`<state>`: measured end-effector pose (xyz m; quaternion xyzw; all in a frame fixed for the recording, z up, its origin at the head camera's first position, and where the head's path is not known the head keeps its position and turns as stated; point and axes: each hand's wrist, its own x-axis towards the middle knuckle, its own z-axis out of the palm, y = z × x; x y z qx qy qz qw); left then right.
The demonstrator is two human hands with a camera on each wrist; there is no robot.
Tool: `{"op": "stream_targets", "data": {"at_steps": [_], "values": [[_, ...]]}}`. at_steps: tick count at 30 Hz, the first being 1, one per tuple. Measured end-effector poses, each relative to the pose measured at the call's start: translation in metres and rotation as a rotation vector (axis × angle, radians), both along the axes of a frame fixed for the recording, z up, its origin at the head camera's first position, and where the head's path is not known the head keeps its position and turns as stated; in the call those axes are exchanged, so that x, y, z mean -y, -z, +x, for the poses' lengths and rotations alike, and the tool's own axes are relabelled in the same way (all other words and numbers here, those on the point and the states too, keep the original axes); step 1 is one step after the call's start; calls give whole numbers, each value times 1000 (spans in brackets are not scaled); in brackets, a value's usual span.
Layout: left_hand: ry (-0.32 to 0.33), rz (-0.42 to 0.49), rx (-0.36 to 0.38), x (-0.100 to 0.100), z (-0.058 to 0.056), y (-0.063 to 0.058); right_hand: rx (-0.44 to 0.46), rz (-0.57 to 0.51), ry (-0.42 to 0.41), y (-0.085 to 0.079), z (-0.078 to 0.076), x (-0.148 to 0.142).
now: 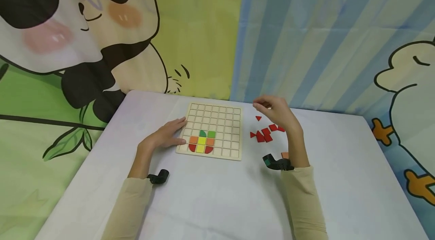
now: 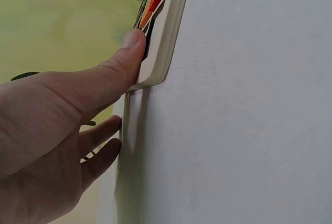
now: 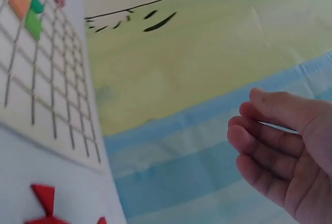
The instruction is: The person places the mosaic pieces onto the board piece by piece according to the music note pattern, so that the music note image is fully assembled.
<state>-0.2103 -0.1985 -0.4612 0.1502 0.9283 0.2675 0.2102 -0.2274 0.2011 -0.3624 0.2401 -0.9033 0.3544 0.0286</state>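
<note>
A square wooden grid board point(image 1: 225, 131) lies on the table. Its lower left part carries a yellow column point(image 1: 201, 144), orange squares point(image 1: 193, 139), red rounded pieces point(image 1: 209, 150), a green square point(image 1: 211, 134) and a green rounded piece point(image 1: 202, 133). My left hand point(image 1: 166, 134) rests at the board's left edge, fingers extended, with the thumb point(image 2: 132, 45) laid on the frame in the left wrist view. Raised beyond the board's right side, my right hand point(image 1: 273, 111) has loosely bent fingers; nothing shows between thumb and fingertips in the right wrist view.
Several loose red pieces point(image 1: 266, 132) lie right of the board, with a red triangle point(image 1: 258, 118) just below the right hand. An orange piece point(image 1: 284, 155) is partly hidden by the right wrist. A printed cloth backdrop point(image 1: 200, 36) stands behind the white table point(image 1: 204, 194).
</note>
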Motion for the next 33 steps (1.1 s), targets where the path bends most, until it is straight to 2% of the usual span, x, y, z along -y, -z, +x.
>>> {"op": "stream_targets", "data": {"at_steps": [3,7,15,18,22,25,29,33], "values": [[-2,-3,-2,2,3,-1,36,45,-45,8,4,-5],[4,1,-16,0,3,0,134,122,-81,23,17,-28],[11,-10,-22,1,0,5,437,301,-190,48,49,-76],[8,5,-17,1,0,7,536,364,-156,50,56,-82],[12,0,-16,4,-1,5,663,495,-99,52,59,-73],[15,-8,-18,4,-2,7,675,605,-72,54,65,-62],[17,-12,-29,4,-3,8,606,715,-7,57,67,-52],[14,-15,-22,3,-3,8,578,708,56,60,62,-51]]}}
